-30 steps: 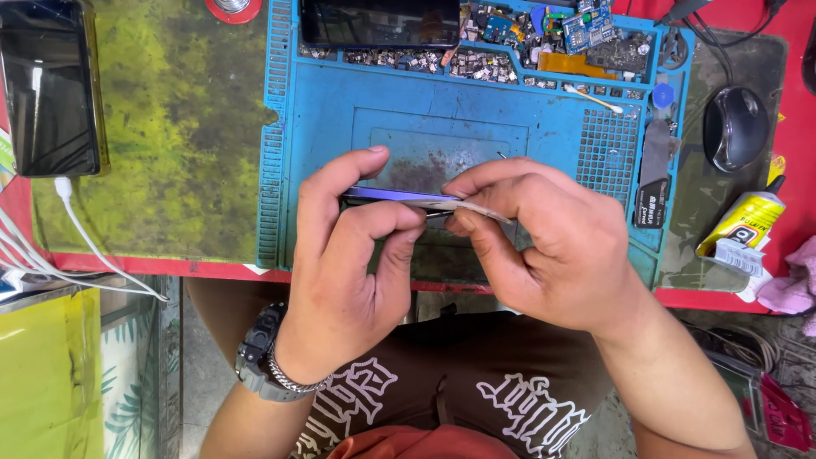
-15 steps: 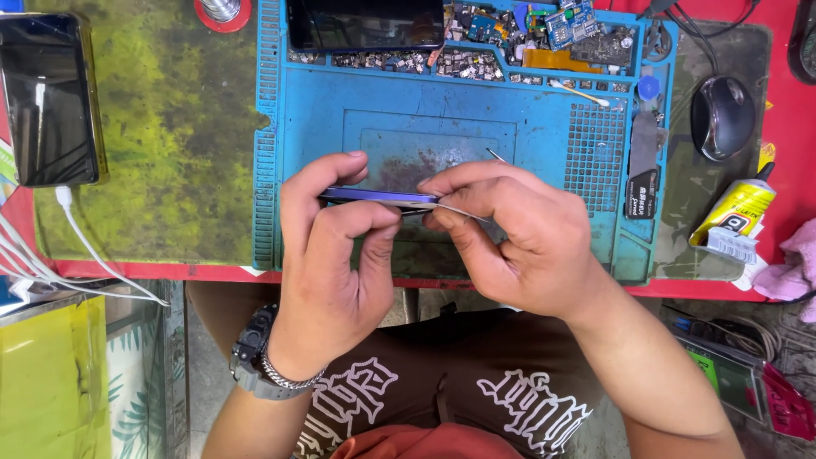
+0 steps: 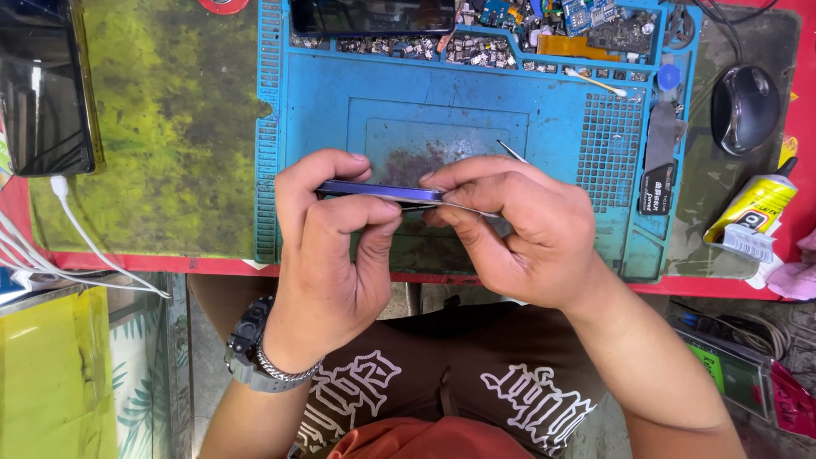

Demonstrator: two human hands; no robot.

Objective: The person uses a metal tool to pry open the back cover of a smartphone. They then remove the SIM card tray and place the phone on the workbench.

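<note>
A thin blue-purple phone (image 3: 382,189) is held edge-on above the blue repair mat (image 3: 476,93). My left hand (image 3: 327,246) grips its left half between thumb and fingers. My right hand (image 3: 518,225) pinches its right end together with a thin flat metal tool (image 3: 512,151), whose tip sticks out past the knuckles. The blade seems to lie along the phone's seam; my fingers hide the contact point.
Small parts and circuit boards (image 3: 544,25) fill the mat's top trays. A dark phone (image 3: 42,93) with a white cable (image 3: 85,246) lies at the left. A mouse (image 3: 745,106) and a yellow glue tube (image 3: 752,211) sit at the right.
Both hands and the phone keep the same grip. The view has shifted slightly, so the mat and hands sit a little lower and more to the left than a second ago.
</note>
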